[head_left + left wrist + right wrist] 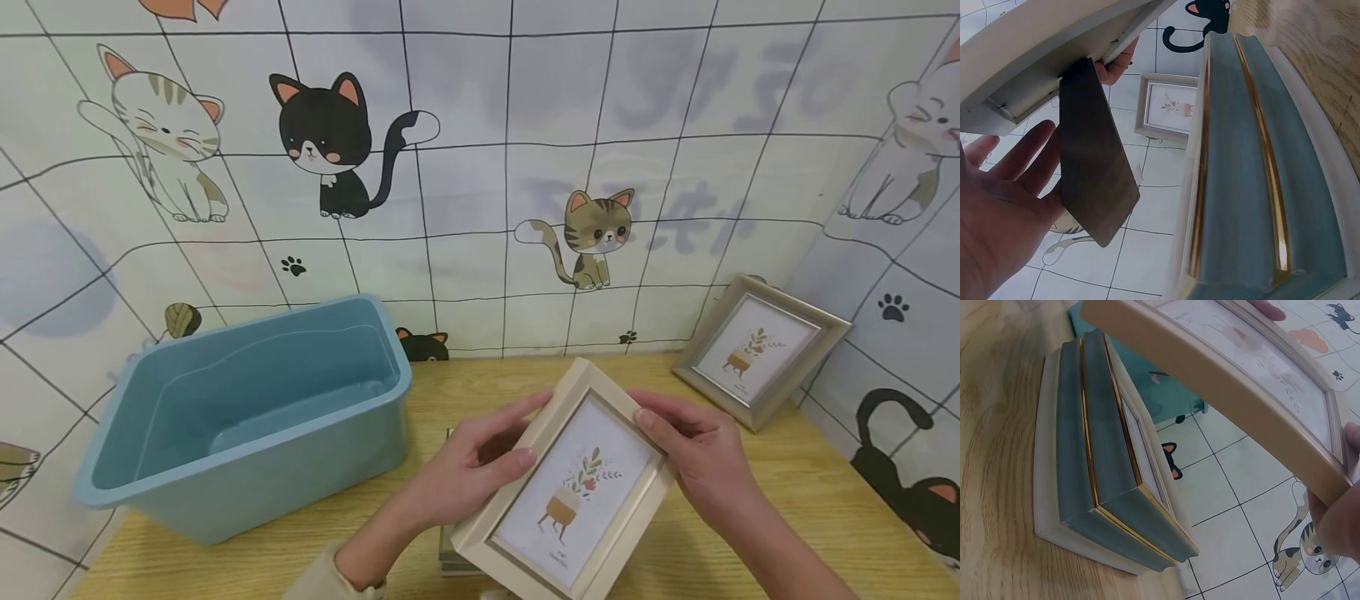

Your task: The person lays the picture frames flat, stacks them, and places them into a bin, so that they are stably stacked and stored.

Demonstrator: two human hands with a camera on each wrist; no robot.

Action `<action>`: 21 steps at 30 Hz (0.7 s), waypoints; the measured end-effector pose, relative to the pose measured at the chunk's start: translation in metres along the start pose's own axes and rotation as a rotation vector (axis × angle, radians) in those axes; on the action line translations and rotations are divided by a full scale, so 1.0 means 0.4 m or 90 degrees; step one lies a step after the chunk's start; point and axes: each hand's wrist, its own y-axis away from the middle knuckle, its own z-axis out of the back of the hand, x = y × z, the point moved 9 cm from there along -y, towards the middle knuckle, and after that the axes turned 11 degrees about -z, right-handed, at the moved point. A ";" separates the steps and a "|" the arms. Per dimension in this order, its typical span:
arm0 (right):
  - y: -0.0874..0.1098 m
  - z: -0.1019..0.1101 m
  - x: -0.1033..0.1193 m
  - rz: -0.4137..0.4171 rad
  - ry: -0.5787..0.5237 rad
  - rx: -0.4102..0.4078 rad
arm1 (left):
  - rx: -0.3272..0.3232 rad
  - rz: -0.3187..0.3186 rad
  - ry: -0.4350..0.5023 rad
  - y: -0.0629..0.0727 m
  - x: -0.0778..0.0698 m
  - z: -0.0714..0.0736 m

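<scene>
Both hands hold a cream picture frame point(517, 546) tilted over the table, its flower-pot print facing up. My left hand point(468, 471) is at its left side, thumb by the front edge. My right hand point(701, 450) grips the upper right side, thumb on the front and fingers behind. In the left wrist view a dark easel leg point(1094, 162) sticks out from the back of the frame, next to the left fingers. Beneath lies a stack of picture frames point(1113, 425), blue-green ones with gold edges above a cream one, mostly hidden in the head view.
A light blue plastic tub point(292, 450) stands on the left of the wooden table point(457, 383). At the back right another picture frame point(787, 367), champagne-coloured with the same kind of print, leans upright near the cat-patterned wall covering point(465, 192).
</scene>
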 end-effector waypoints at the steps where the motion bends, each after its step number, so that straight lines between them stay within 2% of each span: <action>1: 0.001 0.002 0.000 0.004 0.001 -0.003 | -0.004 -0.001 -0.003 0.002 0.002 0.002; 7: 0.006 0.023 0.008 0.027 -0.023 -0.024 | -0.026 0.011 0.006 0.011 0.015 0.010; 13: 0.007 0.048 0.004 0.021 -0.072 -0.050 | -0.045 0.039 -0.010 0.021 0.028 0.023; 21: -0.007 0.067 -0.004 0.001 -0.102 -0.081 | -0.114 0.069 -0.016 0.044 0.041 0.064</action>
